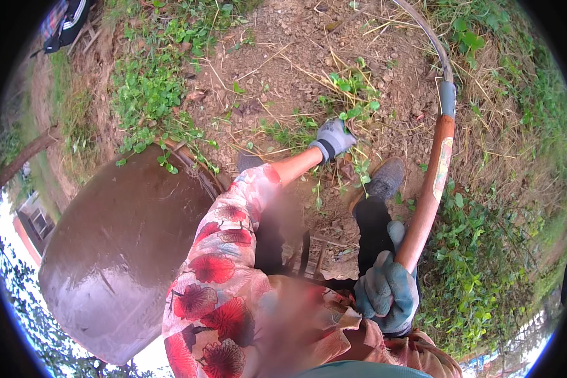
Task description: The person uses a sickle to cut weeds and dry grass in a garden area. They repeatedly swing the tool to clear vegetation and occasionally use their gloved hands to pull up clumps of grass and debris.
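Note:
My left hand [334, 139], in a grey knit glove with a dark cuff, is closed around a bunch of leafy green vines and dry stems [354, 97] just above the soil. Down at the lower right, my right hand [390, 290] wears a grey-green work glove and grips the lower end of a sickle's wooden handle [427, 193]. That handle slants up and away from me, and a grey sleeve [447, 98] joins it to the curved metal blade [430, 33]. The blade's tip is cut off at the top of the view, apart from the vines.
Close on my left stands a large glossy brown rounded vessel [123, 236], with creepers over its rim. My grey shoe [385, 179] is on bare soil [283, 61]. Dense weeds [472, 269] grow on the right. A black striped cloth item [68, 26] lies far left, near a tree trunk [26, 158].

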Demonstrator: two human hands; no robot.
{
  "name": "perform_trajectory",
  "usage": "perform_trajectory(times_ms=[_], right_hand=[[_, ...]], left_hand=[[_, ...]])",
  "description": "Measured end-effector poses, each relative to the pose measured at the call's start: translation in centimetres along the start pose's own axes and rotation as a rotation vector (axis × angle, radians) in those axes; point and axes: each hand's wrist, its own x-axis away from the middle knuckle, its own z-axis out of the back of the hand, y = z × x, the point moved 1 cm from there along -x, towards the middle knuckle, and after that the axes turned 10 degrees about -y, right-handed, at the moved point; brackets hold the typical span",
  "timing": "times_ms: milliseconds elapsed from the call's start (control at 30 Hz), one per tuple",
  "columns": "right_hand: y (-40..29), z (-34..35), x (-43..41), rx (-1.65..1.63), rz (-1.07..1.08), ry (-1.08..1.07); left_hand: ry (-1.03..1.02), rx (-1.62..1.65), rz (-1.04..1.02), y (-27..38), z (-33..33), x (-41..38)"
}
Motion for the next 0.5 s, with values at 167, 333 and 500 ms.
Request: perform_trajectory(times_ms=[167,333,500], right_hand=[[0.3,0.6,0.4,-0.04,0.015,-0.018],[0.0,0.2,0.2,-0.072,0.059,-0.141],[-0.1,0.0,0.1,-0.188,0.062,-0.063]], left_hand=[[0.334,0.027,0.25,-3.8,10.3,-0.2],[0.541,-0.075,0.511,-17.0,14.9,-1.7],[0.243,0.125,0.425,-19.7,11.0,-3.5]])
